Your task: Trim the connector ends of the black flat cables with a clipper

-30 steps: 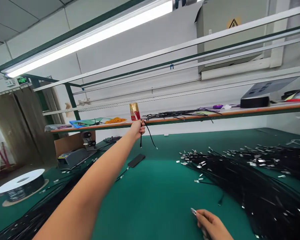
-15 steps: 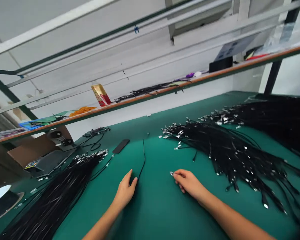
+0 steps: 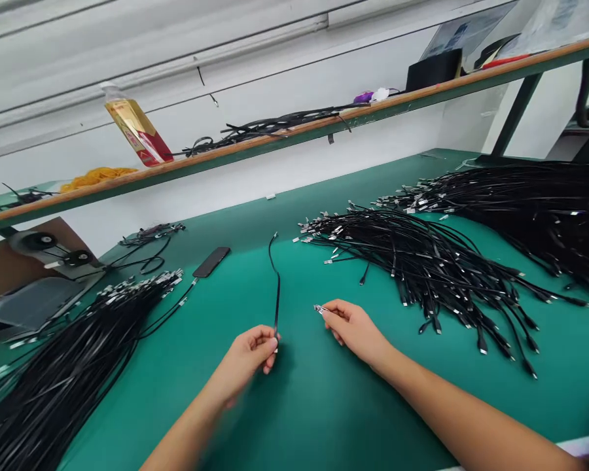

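My left hand (image 3: 256,348) is closed on the near end of a single black cable (image 3: 278,281), pinched between thumb and fingers. The cable runs away from me across the green tabletop (image 3: 294,405) to a small connector at its far end. To its right, my right hand (image 3: 351,327) pinches a small silvery metal piece (image 3: 319,309), possibly a connector shell; its exact kind is too small to tell. The two hands are apart, just above the tabletop.
A pile of black cables (image 3: 93,347) lies at left, two more bundles (image 3: 412,248) at right. A black phone-like slab (image 3: 212,261) lies beyond my left hand. Across the back runs a shelf (image 3: 255,145) with a gold-and-red bag (image 3: 140,131), orange strands and loose cables.
My left hand has gone from open beside the cable to closed on its near end. My right hand keeps its pinch on the metal piece. The camera view has shifted.
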